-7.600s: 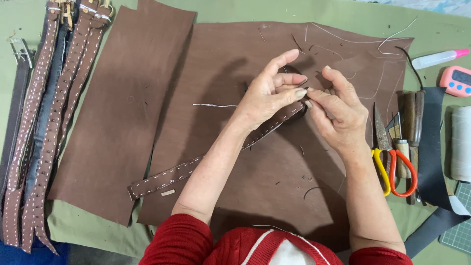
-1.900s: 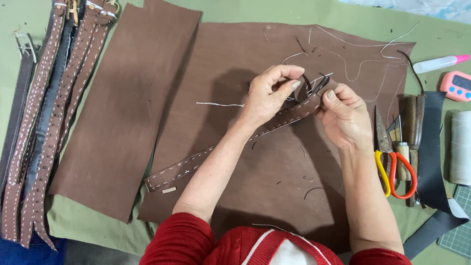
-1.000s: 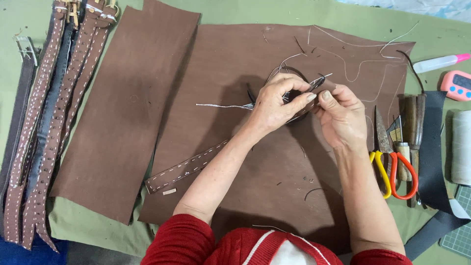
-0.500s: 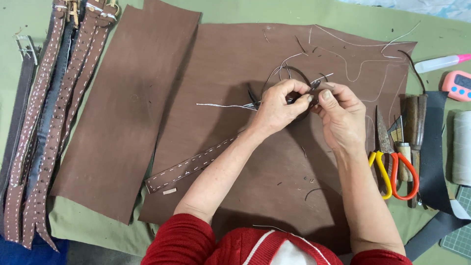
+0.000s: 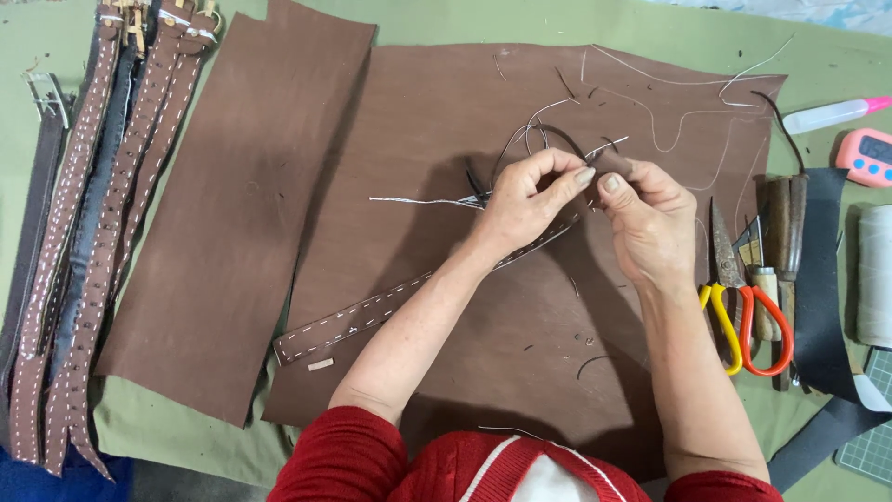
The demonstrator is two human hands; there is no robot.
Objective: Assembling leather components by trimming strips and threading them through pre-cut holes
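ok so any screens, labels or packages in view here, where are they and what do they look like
One screen: a small pink timer with a pale grey display, at the right edge of the table beside the brown leather sheet.
Its digits are too small to make out.
No packages, labels or signs show.

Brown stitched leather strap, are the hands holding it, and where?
Yes. Both hands, left hand and right hand, pinch the brown stitched leather strap at its far end, where white thread trails.
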